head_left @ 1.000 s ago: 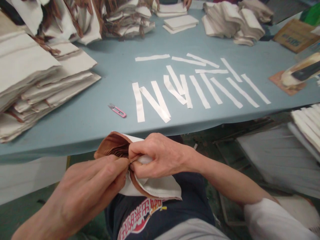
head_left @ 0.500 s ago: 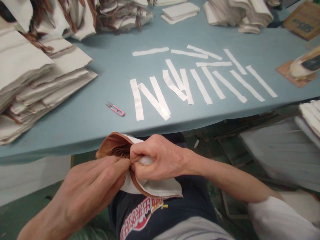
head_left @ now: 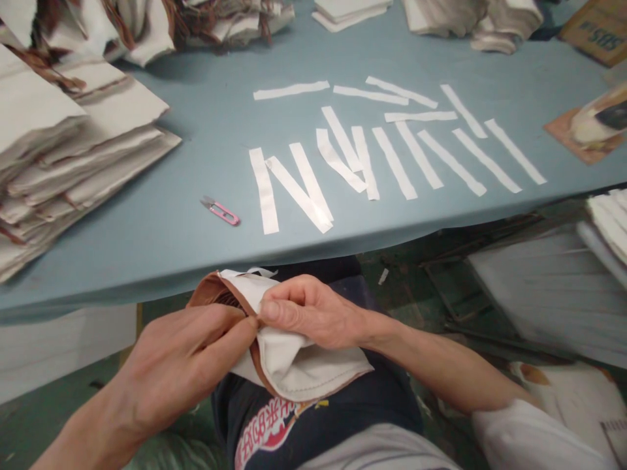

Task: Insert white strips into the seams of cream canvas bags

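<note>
A white fabric piece with brown edging [head_left: 313, 375] rests over my lap, its brown inside partly gathered in pleats. My left hand [head_left: 191, 365] pinches the brown edge from the left. From the right, my right hand [head_left: 313, 310] grips the same piece close by, thumb on top and fingers curled under. The two sets of fingertips almost meet at the brown edge. Whatever lies right between them is hidden. On the table above, pink thread snips [head_left: 221, 211] lie nearest to my hands.
Several white strips [head_left: 399, 163] are spread over the blue-covered table [head_left: 186, 251]. Stacked white pieces [head_left: 78, 156] stand at the left, more bundles [head_left: 470, 23] at the back. At the right are a brown box [head_left: 597, 32] and a container on a brown pad [head_left: 580, 140].
My right hand has loosened from a tight fist into a flatter pinch, with its thumb now on top. More of the white fabric shows beneath it. The view has shifted slightly.
</note>
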